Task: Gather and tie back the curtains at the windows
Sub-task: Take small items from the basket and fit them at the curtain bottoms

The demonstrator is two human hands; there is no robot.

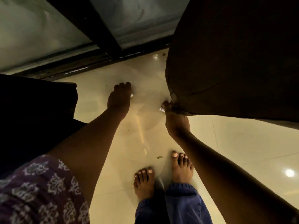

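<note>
A dark brown curtain [234,59] hangs at the right, its lower hem lifted off the floor. My right hand [175,120] pinches the curtain's bottom corner near the hem. My left hand [119,99] reaches forward and down over the floor, fingers loosely bent, holding no cloth; a small white tag shows at its side. A second dark curtain [35,110] hangs at the left edge beside my left arm. Behind both stands the window [40,34] with its dark frame [103,29].
The glossy cream tiled floor [226,143] lies below, with a few small bits of debris [159,157]. My bare feet [163,177] stand on it near the bottom centre. The window's dark sill track [77,63] runs along the floor.
</note>
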